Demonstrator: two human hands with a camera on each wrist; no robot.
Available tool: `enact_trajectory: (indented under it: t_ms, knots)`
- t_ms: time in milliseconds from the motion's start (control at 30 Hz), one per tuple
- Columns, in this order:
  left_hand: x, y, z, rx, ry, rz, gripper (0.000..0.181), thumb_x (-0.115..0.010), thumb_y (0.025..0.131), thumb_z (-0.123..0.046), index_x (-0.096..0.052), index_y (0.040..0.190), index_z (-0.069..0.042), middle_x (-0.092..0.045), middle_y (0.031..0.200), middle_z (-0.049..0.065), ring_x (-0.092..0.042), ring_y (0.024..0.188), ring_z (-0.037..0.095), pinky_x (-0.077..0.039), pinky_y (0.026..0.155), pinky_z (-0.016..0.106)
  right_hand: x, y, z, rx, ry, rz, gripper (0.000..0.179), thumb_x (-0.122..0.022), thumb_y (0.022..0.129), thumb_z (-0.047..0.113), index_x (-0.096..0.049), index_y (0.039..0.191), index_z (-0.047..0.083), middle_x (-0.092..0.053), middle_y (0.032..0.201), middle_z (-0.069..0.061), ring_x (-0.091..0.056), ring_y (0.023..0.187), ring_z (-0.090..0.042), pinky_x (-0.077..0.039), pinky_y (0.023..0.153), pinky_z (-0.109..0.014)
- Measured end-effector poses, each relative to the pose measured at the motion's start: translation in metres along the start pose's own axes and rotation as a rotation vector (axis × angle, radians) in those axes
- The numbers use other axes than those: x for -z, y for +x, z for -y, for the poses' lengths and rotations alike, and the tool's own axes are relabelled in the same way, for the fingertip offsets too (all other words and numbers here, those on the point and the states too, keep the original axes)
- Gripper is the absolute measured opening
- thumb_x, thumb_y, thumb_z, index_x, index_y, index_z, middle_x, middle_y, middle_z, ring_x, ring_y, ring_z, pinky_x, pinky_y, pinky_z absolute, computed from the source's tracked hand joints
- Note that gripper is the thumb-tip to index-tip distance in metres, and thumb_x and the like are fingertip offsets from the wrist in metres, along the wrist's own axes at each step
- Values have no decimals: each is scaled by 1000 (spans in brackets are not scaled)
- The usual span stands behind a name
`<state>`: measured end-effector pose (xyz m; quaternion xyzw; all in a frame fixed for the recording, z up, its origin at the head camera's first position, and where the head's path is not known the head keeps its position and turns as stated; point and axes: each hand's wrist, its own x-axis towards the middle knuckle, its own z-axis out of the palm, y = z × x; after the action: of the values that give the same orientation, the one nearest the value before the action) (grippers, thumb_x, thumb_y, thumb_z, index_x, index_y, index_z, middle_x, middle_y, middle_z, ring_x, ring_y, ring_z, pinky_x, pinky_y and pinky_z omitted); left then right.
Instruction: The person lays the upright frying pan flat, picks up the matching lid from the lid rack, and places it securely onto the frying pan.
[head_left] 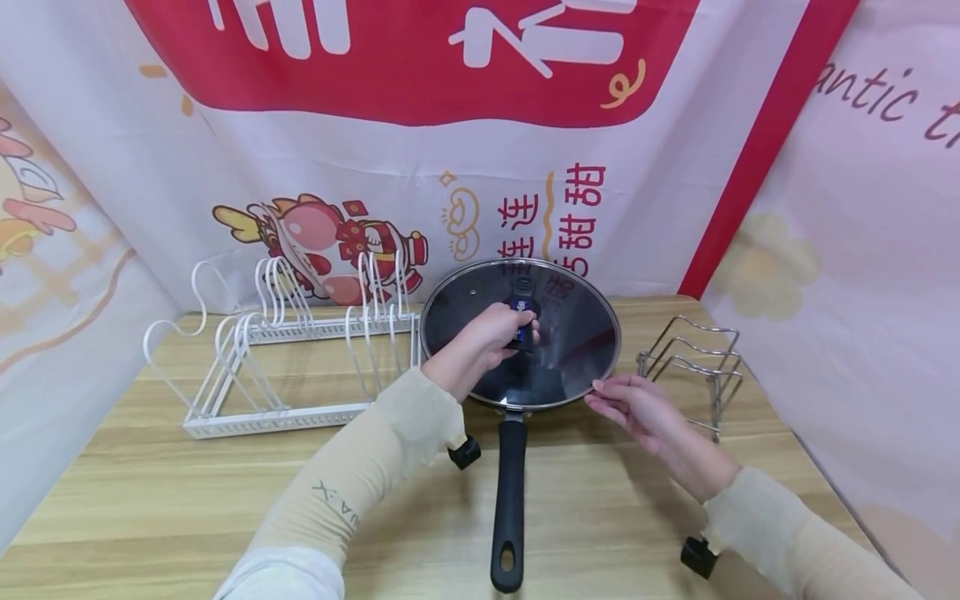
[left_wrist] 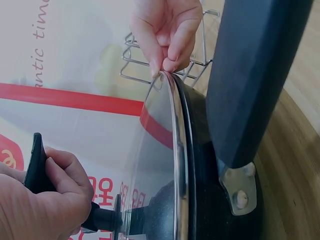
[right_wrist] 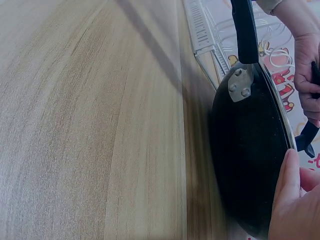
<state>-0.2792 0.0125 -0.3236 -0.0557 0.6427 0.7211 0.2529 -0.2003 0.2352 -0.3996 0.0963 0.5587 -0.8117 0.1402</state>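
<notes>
A black frying pan (right_wrist: 250, 145) stands on the table with its long handle (head_left: 512, 500) toward me. Over it lies a round glass lid (head_left: 570, 342) with a metal rim and a black knob (left_wrist: 39, 167). My left hand (head_left: 501, 329) grips that knob, fingers curled round it. At the lid's front right edge my right hand (head_left: 637, 408) pinches the rim between thumb and fingers, as the left wrist view shows. In the right wrist view, the right fingers (right_wrist: 289, 172) lie along the rim at the pan's side. The pan's inside shows only darkly through the glass.
A white rack (head_left: 277, 417) with several upright loops stands left of the pan. To the right is a smaller metal wire rack (head_left: 693, 358), close beside my right hand. A printed cloth backdrop (head_left: 360, 150) rises behind the wooden table (head_left: 420, 517).
</notes>
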Motion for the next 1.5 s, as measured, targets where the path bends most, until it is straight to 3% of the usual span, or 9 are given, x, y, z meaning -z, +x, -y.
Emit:
enact_trajectory:
  t_ms: [133, 400, 533, 867, 1100, 1200, 1367, 1500]
  knots:
    - [1, -1, 0, -2, -8, 0, 39, -47, 110, -12, -42, 143, 6, -60, 118, 17, -59, 79, 15, -41, 108, 41, 0, 0, 0, 9, 3, 7, 22, -48, 102, -9, -64, 91, -1, -73, 84, -8, -73, 80, -14, -58, 79, -23]
    - [-2, -1, 3, -14, -133, 15, 38, -45, 110, -8, -40, 144, 7, -54, 100, 10, -56, 72, 14, -48, 79, 27, 1, -1, -1, 14, -10, 18, 24, -49, 102, -8, -65, 89, 4, -73, 84, -7, -72, 80, -13, -58, 79, -23]
    - [-2, -1, 4, -17, -193, 14, 36, -44, 111, -9, -42, 142, 8, -52, 99, 9, -55, 73, 14, -50, 72, 23, 2, -2, 0, 17, -14, 19, 21, -51, 102, -8, -64, 90, 3, -73, 84, -8, -72, 80, -14, -58, 79, -23]
    - [-1, -2, 13, -42, -213, 9, 35, -44, 112, -18, -49, 138, 4, -57, 98, 9, -59, 81, 19, -47, 69, 22, 3, -3, 0, 39, -49, 2, 3, -59, 101, -4, -59, 100, -2, -73, 86, -8, -73, 82, -15, -59, 81, -26]
    - [1, -1, 17, -44, -295, 14, 34, -43, 112, -17, -51, 136, 5, -57, 96, 9, -57, 76, 16, -47, 64, 19, 1, -3, 2, 61, -77, 5, 7, -57, 101, -6, -53, 107, -6, -72, 87, -8, -73, 82, -16, -59, 81, -27]
    - [2, -2, 17, -32, -310, 18, 33, -44, 112, -18, -51, 136, 4, -57, 97, 9, -57, 77, 16, -48, 66, 19, 0, -4, 5, 72, -76, 16, 4, -55, 102, -7, -57, 103, -4, -73, 87, -8, -73, 83, -16, -59, 81, -26]
    - [2, -4, 13, 7, -319, 22, 35, -46, 111, -19, -52, 137, 3, -58, 98, 9, -59, 79, 17, -48, 63, 18, 0, -7, 11, 78, -52, 19, 18, -54, 102, -6, -65, 92, 4, -74, 86, -8, -74, 83, -16, -59, 80, -26]
    - [5, -8, 7, 42, -343, 22, 37, -46, 109, -10, -49, 143, 5, -60, 104, 13, -61, 93, 21, -53, 66, 20, 1, -9, 13, 96, -45, 28, 19, -54, 102, -7, -65, 92, 4, -74, 86, -8, -74, 82, -17, -59, 80, -27]
